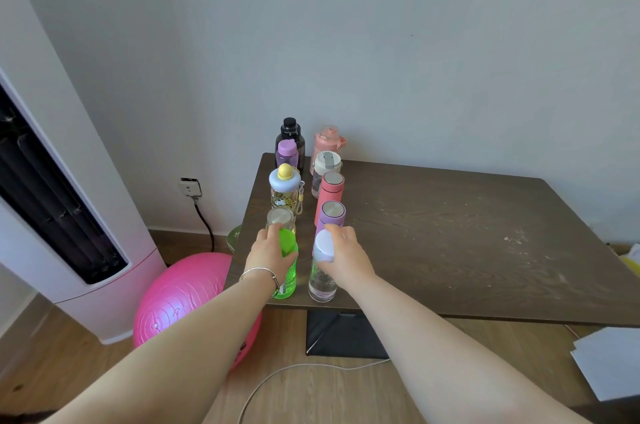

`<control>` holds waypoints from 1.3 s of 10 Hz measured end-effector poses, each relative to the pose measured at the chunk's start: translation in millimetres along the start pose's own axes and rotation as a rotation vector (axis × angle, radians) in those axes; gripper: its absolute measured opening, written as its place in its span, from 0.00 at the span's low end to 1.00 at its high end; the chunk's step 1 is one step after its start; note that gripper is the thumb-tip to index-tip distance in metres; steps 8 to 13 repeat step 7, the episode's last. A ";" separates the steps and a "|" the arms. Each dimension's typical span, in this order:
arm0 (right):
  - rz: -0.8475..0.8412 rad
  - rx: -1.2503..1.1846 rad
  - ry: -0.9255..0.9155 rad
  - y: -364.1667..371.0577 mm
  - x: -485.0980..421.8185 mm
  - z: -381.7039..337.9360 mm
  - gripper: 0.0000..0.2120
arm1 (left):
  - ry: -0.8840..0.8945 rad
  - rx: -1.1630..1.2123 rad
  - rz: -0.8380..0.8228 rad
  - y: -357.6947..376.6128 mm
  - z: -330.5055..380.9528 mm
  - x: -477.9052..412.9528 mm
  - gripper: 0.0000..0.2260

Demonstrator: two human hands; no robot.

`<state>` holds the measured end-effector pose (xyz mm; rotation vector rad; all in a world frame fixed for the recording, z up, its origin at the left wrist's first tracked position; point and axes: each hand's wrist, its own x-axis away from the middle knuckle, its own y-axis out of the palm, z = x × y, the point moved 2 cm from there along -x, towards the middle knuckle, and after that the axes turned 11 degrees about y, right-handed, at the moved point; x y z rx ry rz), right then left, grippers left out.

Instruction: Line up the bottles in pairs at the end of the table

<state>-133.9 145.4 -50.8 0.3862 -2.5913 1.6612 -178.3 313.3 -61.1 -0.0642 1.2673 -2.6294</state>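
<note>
Two rows of bottles run along the left end of the dark wooden table (450, 233). My left hand (268, 255) grips the green bottle (289, 280) by its cap at the near end of the left row. My right hand (346, 252) holds the clear bottle with a lilac cap (322, 280) beside it. Behind them stand a clear jar with a metal lid (280, 218), a cartoon bottle with a yellow knob (284, 186), a purple bottle (287, 153) and a black bottle (290, 133) on the left, and a lilac flask (331, 214), a coral flask (330, 190), a white-lidded bottle (326, 164) and a pink bottle (329, 141) on the right.
A pink exercise ball (183, 299) lies on the floor left of the table. A tall white floor-standing unit (69, 216) stands further left. A wall socket with a black cord (190, 186) is behind. White papers (606, 361) and a white cable (294, 371) are on the floor.
</note>
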 end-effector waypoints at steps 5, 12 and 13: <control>-0.023 0.116 -0.048 -9.7 -1.0 10.6 0.39 | 0.052 -0.166 0.008 0.6 10.9 -0.2 0.27; -0.025 0.139 -0.093 -23.9 1.1 24.7 0.42 | 0.095 -0.286 0.054 -0.1 26.4 -6.2 0.26; -0.025 0.139 -0.093 -23.9 1.1 24.7 0.42 | 0.095 -0.286 0.054 -0.1 26.4 -6.2 0.26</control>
